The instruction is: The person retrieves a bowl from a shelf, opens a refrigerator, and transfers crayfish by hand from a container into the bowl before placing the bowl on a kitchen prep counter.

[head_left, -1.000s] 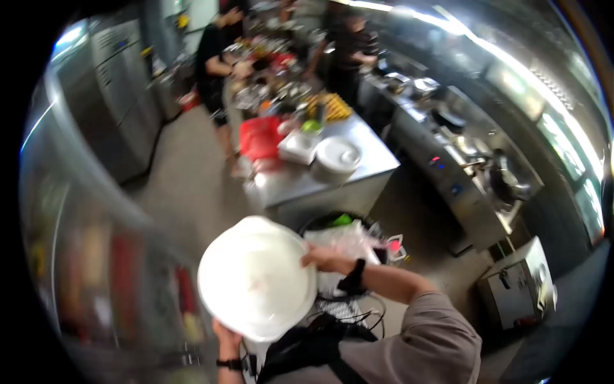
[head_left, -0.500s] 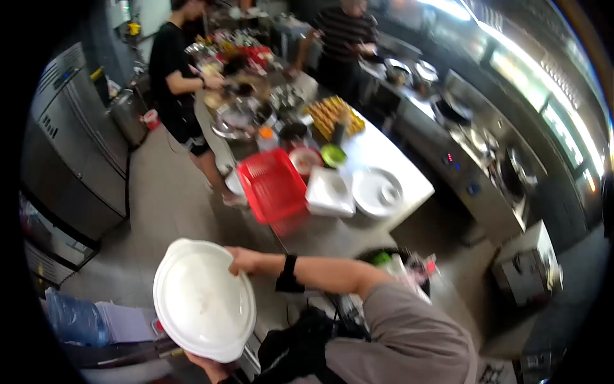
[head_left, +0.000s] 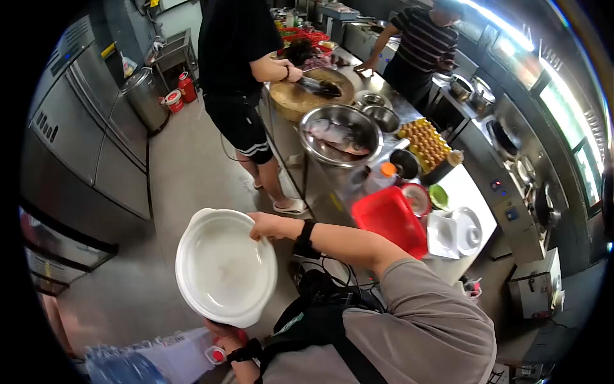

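Grip, left hand (head_left: 222, 329): against the lower edge, fingers hidden beneath; how far it closes cannot be told. White bowl (head_left: 227, 265): one, lugged, glossy, held above the floor (head_left: 137, 288), inside facing the viewer. Grip, right hand (head_left: 268, 227): grasping the upper rim, thumb over the edge. Rightward, on the desk (head_left: 474, 191): steel basin (head_left: 320, 153) with fish (head_left: 336, 136); red tray (head_left: 389, 221); white lid (head_left: 469, 229). Handling, as judged: smooth ware may slip; support opposite sides, thumb firm, rim clear of desk edge.
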Demonstrator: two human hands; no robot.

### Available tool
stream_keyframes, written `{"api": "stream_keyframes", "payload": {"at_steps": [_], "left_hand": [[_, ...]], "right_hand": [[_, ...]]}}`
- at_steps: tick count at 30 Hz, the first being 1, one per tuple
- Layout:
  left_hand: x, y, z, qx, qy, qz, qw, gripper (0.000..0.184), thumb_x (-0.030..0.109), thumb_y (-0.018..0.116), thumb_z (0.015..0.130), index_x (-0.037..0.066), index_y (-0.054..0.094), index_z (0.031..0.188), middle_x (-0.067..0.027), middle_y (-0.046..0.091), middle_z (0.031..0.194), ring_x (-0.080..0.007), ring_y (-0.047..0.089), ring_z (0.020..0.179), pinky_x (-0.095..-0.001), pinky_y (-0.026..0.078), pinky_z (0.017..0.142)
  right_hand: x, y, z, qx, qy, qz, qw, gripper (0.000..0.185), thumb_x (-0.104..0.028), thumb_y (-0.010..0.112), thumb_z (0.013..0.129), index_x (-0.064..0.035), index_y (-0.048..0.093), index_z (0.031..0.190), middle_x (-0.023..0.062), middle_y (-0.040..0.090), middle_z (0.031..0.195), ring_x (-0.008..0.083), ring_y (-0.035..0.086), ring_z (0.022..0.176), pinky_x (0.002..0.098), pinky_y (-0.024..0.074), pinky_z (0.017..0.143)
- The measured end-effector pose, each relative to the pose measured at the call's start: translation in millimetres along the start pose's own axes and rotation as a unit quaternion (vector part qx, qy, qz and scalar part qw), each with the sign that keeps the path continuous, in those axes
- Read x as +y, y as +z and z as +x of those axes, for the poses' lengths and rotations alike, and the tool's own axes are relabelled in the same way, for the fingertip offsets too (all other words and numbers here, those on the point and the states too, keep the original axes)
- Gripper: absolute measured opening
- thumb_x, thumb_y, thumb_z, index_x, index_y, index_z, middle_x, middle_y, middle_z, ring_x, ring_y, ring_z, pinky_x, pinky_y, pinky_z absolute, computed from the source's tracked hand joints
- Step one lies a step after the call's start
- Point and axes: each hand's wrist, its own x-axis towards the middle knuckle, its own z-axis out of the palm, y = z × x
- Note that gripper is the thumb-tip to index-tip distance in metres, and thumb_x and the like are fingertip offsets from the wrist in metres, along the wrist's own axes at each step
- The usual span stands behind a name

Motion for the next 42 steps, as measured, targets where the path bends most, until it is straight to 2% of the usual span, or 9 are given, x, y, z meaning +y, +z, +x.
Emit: {"api": "stream_keyframes", "payload": {"at_steps": [3, 6, 13, 15, 16, 21, 29, 31, 42], "left_hand": [[18, 41, 106, -0.179, 0.046, 0.119, 0.976, 0.066, 0.051, 0.033, 0.092, 0.002, 0.043, 0.135, -0.0168, 0.051, 0.131, -0.0326, 0.054, 0.115, -0.0453, 0.044, 0.099], [50, 84, 205, -0.067, 0.02, 0.044, 0.997, 0.054, 0.039, 0.035, 0.091, 0.001, 0.048, 0.128, -0.017, 0.054, 0.125, -0.0314, 0.055, 0.112, -0.0454, 0.048, 0.093], [119, 150, 436, 0.027, -0.04, -0.036, 0.998, 0.037, 0.027, 0.04, 0.09, -0.001, 0.057, 0.109, -0.0145, 0.059, 0.112, -0.0251, 0.058, 0.101, -0.0395, 0.048, 0.086], [133, 117, 510, 0.01, 0.045, 0.131, 0.99, 0.04, 0.026, 0.039, 0.09, -0.002, 0.058, 0.111, -0.0142, 0.06, 0.112, -0.0258, 0.058, 0.1, -0.0393, 0.049, 0.085], [140, 133, 557, 0.03, 0.008, -0.007, 0.999, 0.04, 0.024, 0.039, 0.09, -0.002, 0.057, 0.112, -0.0145, 0.06, 0.113, -0.0284, 0.058, 0.102, -0.0423, 0.049, 0.084], [221, 261, 716, -0.11, -0.122, -0.038, 0.986, 0.071, 0.026, 0.041, 0.07, -0.004, 0.038, 0.135, -0.022, 0.048, 0.13, -0.0361, 0.05, 0.117, -0.0476, 0.044, 0.1], [234, 388, 1004, -0.17, -0.166, -0.024, 0.971, 0.071, 0.026, 0.045, 0.069, -0.001, 0.039, 0.134, -0.022, 0.046, 0.131, -0.0387, 0.046, 0.12, -0.05, 0.042, 0.099], [241, 412, 1065, -0.009, -0.131, 0.042, 0.99, 0.077, 0.023, 0.047, 0.066, -0.001, 0.033, 0.138, -0.0213, 0.045, 0.132, -0.0395, 0.047, 0.12, -0.051, 0.041, 0.101], [246, 584, 1440, -0.115, -0.192, 0.02, 0.974, 0.07, 0.015, 0.049, 0.066, -0.006, 0.038, 0.132, -0.0196, 0.047, 0.129, -0.0356, 0.047, 0.12, -0.045, 0.04, 0.103]], "right_hand": [[-41, -33, 86, 0.034, 0.044, -0.089, 0.995, 0.064, 0.003, 0.054, 0.061, -0.0103, 0.055, 0.124, 0.0065, 0.056, 0.074, 0.0185, 0.052, 0.058, 0.0332, 0.0402, 0.042], [-70, -55, 220, 0.014, -0.047, -0.057, 0.997, 0.062, 0.003, 0.054, 0.059, -0.005, 0.056, 0.121, 0.0096, 0.059, 0.076, 0.0199, 0.054, 0.054, 0.0349, 0.0427, 0.042], [-231, -71, 433, -0.018, 0.08, -0.107, 0.991, 0.054, 0.001, 0.056, 0.063, -0.0077, 0.055, 0.117, 0.0058, 0.057, 0.076, 0.0157, 0.054, 0.058, 0.0301, 0.0403, 0.043], [-257, -68, 486, -0.013, 0.061, -0.069, 0.996, 0.059, 0.003, 0.054, 0.064, -0.0056, 0.052, 0.123, 0.0111, 0.059, 0.084, 0.0214, 0.056, 0.063, 0.0353, 0.0454, 0.05], [-276, -69, 510, -0.018, 0.007, 0.003, 1.0, 0.06, 0.003, 0.054, 0.065, -0.0043, 0.052, 0.124, 0.0108, 0.061, 0.086, 0.0203, 0.058, 0.068, 0.0348, 0.0481, 0.055], [-336, -116, 657, 0.073, -0.045, 0.006, 0.996, 0.07, 0.007, 0.053, 0.061, -0.0053, 0.049, 0.13, 0.0085, 0.059, 0.099, 0.0191, 0.055, 0.089, 0.031, 0.0482, 0.07], [-428, -241, 888, 0.134, -0.068, 0.07, 0.986, 0.066, 0.009, 0.052, 0.061, -0.0027, 0.054, 0.127, 0.0128, 0.062, 0.107, 0.0236, 0.055, 0.106, 0.0326, 0.0458, 0.088], [-467, -264, 945, 0.096, -0.07, 0.105, 0.987, 0.065, 0.008, 0.053, 0.061, -0.0017, 0.054, 0.126, 0.0133, 0.064, 0.107, 0.0252, 0.061, 0.099, 0.0349, 0.0515, 0.079], [-666, -447, 1253, 0.175, 0.008, -0.166, 0.97, 0.057, 0.0, 0.056, 0.059, -0.0032, 0.061, 0.116, 0.0132, 0.065, 0.082, 0.0228, 0.058, 0.063, 0.0357, 0.0453, 0.05]]}}
